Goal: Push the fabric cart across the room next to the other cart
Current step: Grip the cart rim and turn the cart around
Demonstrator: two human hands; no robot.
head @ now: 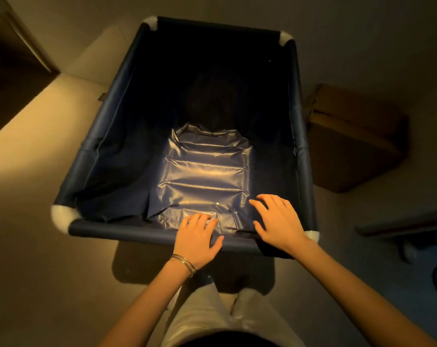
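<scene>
A dark blue fabric cart (127, 232) with white corner joints fills the middle of the view, and its inside holds nothing. My left hand (197, 237) lies over the near rim, fingers spread, a bracelet on the wrist. Close to the near right corner, my right hand (278, 220) hovers at the same rim with fingers apart. Neither hand is curled around the rim. The other cart is not clearly visible.
A brown cardboard box (355, 136) stands on the floor just right of the cart. A dark piece of furniture with wheels (407, 236) sits at the right edge. A dark door or cabinet (14, 53) is at the far left. Beige floor stretches left.
</scene>
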